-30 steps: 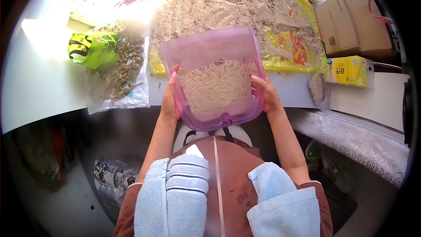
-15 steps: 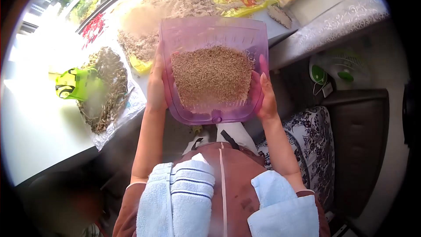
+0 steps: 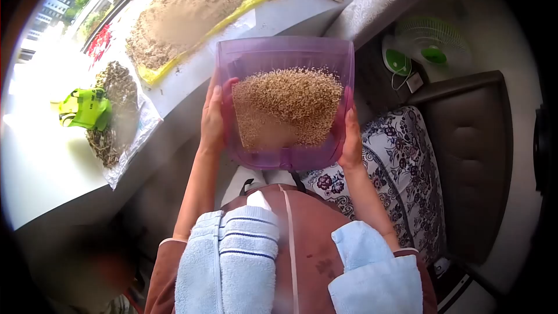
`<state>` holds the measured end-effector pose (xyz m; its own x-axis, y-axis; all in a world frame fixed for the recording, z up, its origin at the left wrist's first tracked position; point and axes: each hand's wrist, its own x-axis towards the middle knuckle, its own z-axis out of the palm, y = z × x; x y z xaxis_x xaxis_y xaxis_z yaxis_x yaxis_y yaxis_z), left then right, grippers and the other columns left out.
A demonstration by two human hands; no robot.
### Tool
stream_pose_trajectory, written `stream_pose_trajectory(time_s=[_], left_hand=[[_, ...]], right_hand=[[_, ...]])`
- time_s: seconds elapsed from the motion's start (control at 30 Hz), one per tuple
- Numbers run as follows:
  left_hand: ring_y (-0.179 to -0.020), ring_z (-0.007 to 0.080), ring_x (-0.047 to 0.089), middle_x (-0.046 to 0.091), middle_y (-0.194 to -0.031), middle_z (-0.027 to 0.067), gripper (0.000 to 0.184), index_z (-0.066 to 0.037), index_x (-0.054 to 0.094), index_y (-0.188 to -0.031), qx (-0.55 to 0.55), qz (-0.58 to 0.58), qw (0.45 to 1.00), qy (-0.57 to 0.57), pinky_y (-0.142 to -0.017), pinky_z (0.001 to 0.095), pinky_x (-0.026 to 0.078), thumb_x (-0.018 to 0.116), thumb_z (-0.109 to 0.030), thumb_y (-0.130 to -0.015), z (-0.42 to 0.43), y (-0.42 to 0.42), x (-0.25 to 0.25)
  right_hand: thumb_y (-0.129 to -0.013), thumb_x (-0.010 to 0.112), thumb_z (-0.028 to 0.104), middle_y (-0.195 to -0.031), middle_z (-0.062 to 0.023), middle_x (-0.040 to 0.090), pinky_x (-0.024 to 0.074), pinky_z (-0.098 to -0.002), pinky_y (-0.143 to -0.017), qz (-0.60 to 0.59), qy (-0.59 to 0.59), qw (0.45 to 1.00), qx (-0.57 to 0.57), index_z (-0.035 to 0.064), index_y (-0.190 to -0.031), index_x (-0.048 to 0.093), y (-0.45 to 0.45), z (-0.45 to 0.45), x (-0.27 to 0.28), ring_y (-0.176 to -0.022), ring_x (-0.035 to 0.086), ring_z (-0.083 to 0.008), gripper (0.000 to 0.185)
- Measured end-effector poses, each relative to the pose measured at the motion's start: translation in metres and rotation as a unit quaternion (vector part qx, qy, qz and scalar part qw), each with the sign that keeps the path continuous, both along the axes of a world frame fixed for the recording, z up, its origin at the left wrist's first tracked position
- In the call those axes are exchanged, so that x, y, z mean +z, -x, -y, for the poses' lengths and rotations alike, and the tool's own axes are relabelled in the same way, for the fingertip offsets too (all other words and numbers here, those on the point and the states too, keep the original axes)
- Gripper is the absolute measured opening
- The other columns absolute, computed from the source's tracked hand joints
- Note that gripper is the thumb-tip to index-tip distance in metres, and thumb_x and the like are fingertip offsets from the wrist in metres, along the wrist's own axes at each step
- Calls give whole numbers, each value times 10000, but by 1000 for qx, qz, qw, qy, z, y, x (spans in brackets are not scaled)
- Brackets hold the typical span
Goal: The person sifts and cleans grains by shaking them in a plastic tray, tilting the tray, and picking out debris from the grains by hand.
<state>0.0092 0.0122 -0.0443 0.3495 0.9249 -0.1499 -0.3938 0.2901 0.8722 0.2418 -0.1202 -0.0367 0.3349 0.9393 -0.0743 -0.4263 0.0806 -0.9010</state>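
Observation:
A translucent purple tray is held up in front of my body, between both hands. Small tan grains lie in it, and some at the upper edge look loose or in the air. My left hand grips the tray's left side, with the fingers partly behind the plastic. On the right side, my right hand clasps the wall, fingers wrapped round it. Light blue towel sleeves cover parts of my upper arms or chest.
Yellow sheeting spread with brown grain lies on the white counter. Left are a green bag, dried pods and red chillies. Right are a fan, a patterned cushion and a dark chair.
The view has turned right, away from the counter, with the tray still in both hands. The counter things have shifted left, and the grains have moved within the tray.

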Motion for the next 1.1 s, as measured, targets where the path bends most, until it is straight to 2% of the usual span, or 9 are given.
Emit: stream_pose_trajectory(time_s=[0.1,0.3,0.4,0.5,0.63,0.8,0.9,0.93,1.1], left_hand=[[-1152,257,508,454,-1331,163,534,-131,177,-1494,-7,-65,998,24,-978,348,415,318,-325,-1018,28,-17,3],[-1109,271,527,408,-1365,177,563,-163,138,-1500,-70,25,997,17,-956,375,440,324,-377,-1015,13,-29,-5],[-1166,283,491,396,-1381,182,572,-191,112,-1503,-57,70,995,-36,-1008,397,403,318,-397,-1011,20,-26,45],[-1208,237,467,427,-1377,164,543,-184,165,-1499,-118,-85,985,-98,-1022,375,380,307,-383,-1014,12,-22,28],[-1200,211,490,458,-1363,128,515,-135,255,-1477,-137,-90,986,0,-985,329,413,326,-353,-1016,29,-12,26],[-1194,200,479,444,-1367,119,527,-69,328,-1444,-188,-144,963,-129,-980,297,390,368,-357,-1004,11,-12,61],[-1067,175,521,489,-1290,100,520,-125,332,-1453,-200,-169,958,-114,-914,304,422,389,-370,-997,18,-4,69],[-1021,155,554,522,-1269,98,495,-158,298,-1465,-201,-152,967,-44,-875,275,457,374,-340,-1011,0,6,36],[-1000,171,560,508,-1279,120,538,-185,260,-1478,-201,-116,973,3,-847,300,469,382,-394,-997,-2,26,-4]], right_hand=[[-988,393,402,-1500,-74,278,236,-363,-1123,-85,11,996,-9,98,-1487,189,-14,32,-22,-1361,296,-213,619],[-995,381,366,-1523,-74,232,206,-359,-1134,71,34,995,-61,62,-1489,147,-10,41,41,-1391,243,-212,626],[-1003,366,337,-1518,-85,240,213,-355,-1132,280,-67,957,-46,63,-1491,144,-4,62,71,-1378,272,-204,602],[-1001,373,341,-1512,-84,249,231,-362,-1126,32,-20,989,-144,66,-1490,152,10,72,9,-1372,284,-219,603],[-992,396,385,-1499,-68,278,313,-357,-1089,-43,9,986,-160,138,-1494,181,38,92,-13,-1340,330,-217,599],[-973,401,462,-1427,-149,363,387,-380,-1015,-212,-29,965,-155,315,-1494,141,68,88,-18,-1213,452,-264,601],[-963,413,479,-1432,-147,360,375,-393,-1029,-196,-47,961,-191,319,-1493,137,85,89,-30,-1234,437,-281,619],[-985,408,404,-1484,-76,311,302,-372,-1091,-208,-59,955,-202,192,-1488,215,90,86,-30,-1332,343,-222,579],[-991,411,353,-1481,-67,304,281,-347,-1098,-78,15,974,-213,101,-1475,226,93,85,-21,-1332,333,-199,576]])
